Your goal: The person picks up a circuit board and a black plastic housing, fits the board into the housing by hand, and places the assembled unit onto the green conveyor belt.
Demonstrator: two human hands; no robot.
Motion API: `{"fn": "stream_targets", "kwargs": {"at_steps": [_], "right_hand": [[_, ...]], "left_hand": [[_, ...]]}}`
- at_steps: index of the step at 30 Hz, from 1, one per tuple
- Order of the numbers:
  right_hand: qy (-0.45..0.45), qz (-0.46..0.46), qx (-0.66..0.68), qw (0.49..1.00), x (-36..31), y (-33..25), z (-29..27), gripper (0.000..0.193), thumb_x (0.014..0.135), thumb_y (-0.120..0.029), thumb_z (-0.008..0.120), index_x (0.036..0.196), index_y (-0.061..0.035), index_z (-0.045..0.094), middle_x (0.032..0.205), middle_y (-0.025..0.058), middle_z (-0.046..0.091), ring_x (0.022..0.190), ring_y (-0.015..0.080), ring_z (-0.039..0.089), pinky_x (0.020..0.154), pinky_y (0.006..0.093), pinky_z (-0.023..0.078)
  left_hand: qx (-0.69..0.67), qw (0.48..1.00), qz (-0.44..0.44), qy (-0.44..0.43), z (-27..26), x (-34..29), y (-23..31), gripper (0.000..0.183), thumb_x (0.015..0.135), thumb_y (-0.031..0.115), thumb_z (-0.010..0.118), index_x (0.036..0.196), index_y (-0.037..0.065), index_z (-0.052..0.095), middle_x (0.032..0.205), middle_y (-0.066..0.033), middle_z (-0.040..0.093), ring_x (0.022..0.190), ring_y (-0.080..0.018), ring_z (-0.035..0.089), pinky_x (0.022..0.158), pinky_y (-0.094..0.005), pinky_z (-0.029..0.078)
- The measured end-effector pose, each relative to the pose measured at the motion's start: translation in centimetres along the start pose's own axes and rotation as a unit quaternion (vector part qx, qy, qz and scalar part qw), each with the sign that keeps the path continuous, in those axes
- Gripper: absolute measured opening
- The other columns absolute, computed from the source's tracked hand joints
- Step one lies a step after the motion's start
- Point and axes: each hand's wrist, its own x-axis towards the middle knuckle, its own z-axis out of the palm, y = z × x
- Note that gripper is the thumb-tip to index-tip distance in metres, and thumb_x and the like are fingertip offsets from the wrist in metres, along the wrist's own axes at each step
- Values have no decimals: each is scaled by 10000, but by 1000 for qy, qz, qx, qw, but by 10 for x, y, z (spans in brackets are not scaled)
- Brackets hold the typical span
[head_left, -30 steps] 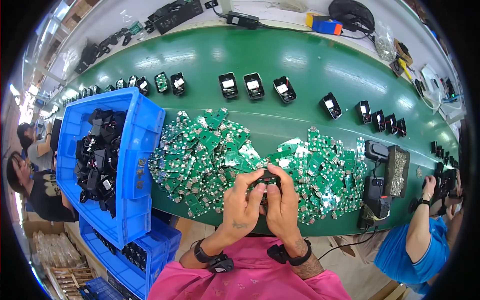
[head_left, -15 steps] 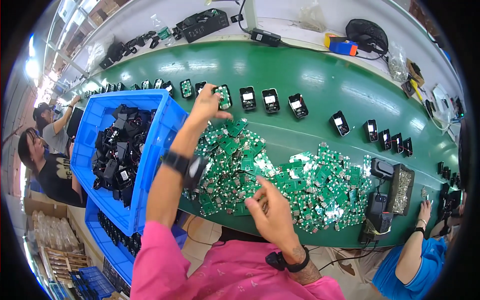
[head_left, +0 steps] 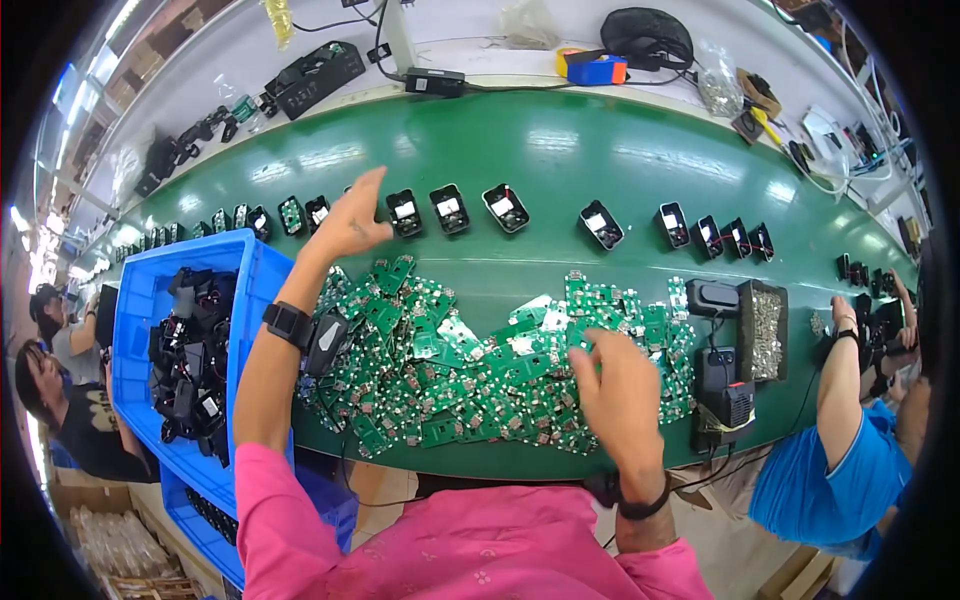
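Note:
My left hand [head_left: 352,222] reaches over the row of black plastic cases, thumb and forefinger spread apart with nothing between them. Just right of it stands an open black case [head_left: 404,213] with a white piece inside; another case is mostly hidden behind the fingers. My right hand [head_left: 618,395] hovers over the right part of a heap of green circuit boards [head_left: 430,370], thumb apart from the half-bent fingers, and I see nothing in it. Cases farther left, such as one by the tub [head_left: 291,215], hold green boards.
A blue tub [head_left: 270,290] of black parts stands at the left. Right of the heap are a black power tool [head_left: 725,395] and a tray of small metal parts [head_left: 765,335]. A co-worker in blue [head_left: 830,470] works at the right; others sit at the far left.
My left hand has come off the case with the green board and opened. My right hand has moved right over the heap. The whole view has shifted to the right.

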Motion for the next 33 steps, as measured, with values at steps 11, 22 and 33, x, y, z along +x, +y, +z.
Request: {"fn": "stream_targets", "kwargs": {"at_steps": [11,22,33], "right_hand": [[-96,73,-176,977,63,17,34,397,833,-352,728,967,-1,600,974,179,668,831,358,691,705,456,567],[40,84,171,981,47,27,18,243,890,-60,635,1105,51,669,697,69,644,609,114,592,567,270,473],[-186,129,541,810,-12,-20,-11,211,924,-6,590,1125,46,631,779,-13,581,615,32,501,528,187,371]], "left_hand": [[16,984,-117,-131,-27,-6,48,711,698,354,754,1273,-2,533,1061,-236,657,1006,-381,641,878,-427,518],[-392,905,-144,-78,-51,-125,210,595,723,203,784,1223,-62,601,1079,-185,660,882,-229,685,804,-318,569],[-287,947,-118,-79,-8,-151,245,712,639,171,836,1290,25,588,1113,-160,636,894,-249,675,764,-324,578]]}}
